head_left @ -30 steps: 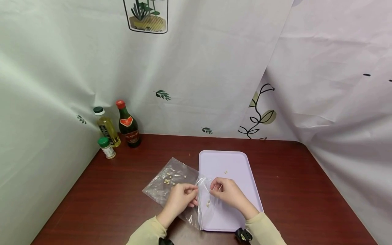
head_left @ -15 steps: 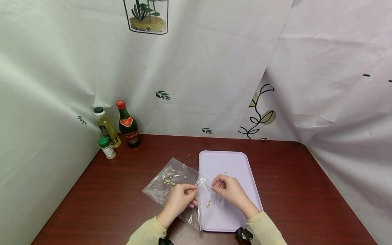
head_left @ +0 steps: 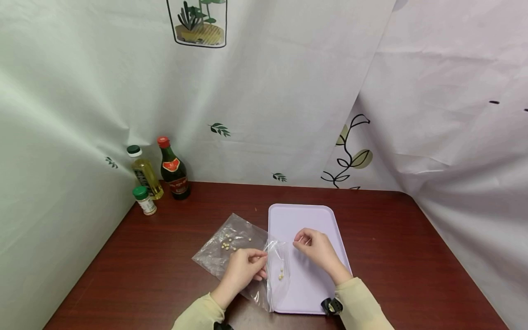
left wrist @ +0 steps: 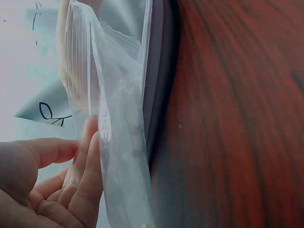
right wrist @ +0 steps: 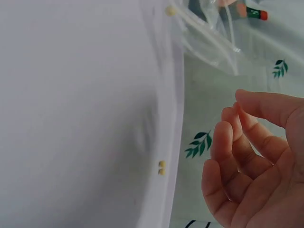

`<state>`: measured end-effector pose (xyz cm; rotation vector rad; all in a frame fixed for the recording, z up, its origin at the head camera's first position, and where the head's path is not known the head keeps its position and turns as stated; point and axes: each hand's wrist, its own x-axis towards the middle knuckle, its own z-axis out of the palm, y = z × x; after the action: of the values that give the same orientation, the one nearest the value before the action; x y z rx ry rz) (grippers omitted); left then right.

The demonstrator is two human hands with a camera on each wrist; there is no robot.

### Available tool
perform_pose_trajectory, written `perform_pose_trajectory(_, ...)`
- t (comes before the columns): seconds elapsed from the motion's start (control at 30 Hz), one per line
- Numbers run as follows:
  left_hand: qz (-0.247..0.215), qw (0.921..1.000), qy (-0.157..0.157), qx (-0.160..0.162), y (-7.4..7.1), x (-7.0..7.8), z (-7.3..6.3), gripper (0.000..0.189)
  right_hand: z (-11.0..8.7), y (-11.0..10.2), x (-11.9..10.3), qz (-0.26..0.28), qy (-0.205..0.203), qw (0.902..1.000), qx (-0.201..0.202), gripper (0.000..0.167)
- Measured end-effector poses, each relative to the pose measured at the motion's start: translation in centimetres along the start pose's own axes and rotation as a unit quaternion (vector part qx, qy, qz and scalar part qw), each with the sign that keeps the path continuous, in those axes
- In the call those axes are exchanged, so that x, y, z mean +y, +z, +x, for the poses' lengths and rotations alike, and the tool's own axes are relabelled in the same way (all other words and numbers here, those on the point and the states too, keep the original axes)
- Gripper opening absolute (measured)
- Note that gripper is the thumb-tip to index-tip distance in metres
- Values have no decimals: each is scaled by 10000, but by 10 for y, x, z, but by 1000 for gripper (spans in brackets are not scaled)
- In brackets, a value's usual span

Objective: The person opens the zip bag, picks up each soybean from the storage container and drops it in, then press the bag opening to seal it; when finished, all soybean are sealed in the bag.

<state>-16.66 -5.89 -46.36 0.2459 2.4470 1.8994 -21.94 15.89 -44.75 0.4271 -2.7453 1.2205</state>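
A clear zip bag (head_left: 231,233) lies on the table, its mouth end overlapping the lilac tray (head_left: 301,215). Several small pale-yellow beans (head_left: 226,245) show in the bag's left part. My left hand (head_left: 244,268) pinches the mouth edge between thumb and fingers; the zip lines stand upright above it in the left wrist view. More beans (head_left: 281,275) show at the tray end, in or under the film; I cannot tell which. Over the tray my right hand (head_left: 317,247) hovers, fingers loosely curled, apart from the bag. Two beans (right wrist: 162,167) lie on the tray near it.
At the back left corner stand an oil bottle (head_left: 146,174), a dark green bottle with a red cap (head_left: 174,172) and a small green-capped jar (head_left: 144,201). Printed cloth (head_left: 268,91) hangs behind the table (head_left: 392,252).
My right hand has moved away from the bag's mouth, up and to the right over the tray. The left hand keeps its pinch in the same place.
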Motion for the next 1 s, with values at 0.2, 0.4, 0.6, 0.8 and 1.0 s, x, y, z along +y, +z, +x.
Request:
perform_pose_trajectory(0.2,-49,10000,-46,20,0,-2,-1,22,3,3,9,-91,233,9997,62,14)
perform_pose_trajectory(0.4,-28,10000,-48,26,0,-2,-1,21,8,3,18,-132,381,9991,112,11)
perform_pose_trajectory(0.6,-60,10000,-64,27,0,-1,-1,22,10,2,24,-25,574,9983,6,10)
perform_pose_trajectory(0.8,-73,10000,-53,28,0,-1,-1,22,13,1,29,11,681,9977,-39,8)
perform_pose_trajectory(1.0,-130,9999,-15,-3,-1,-1,-1,23,17,0,35,-250,676,9974,38,8)
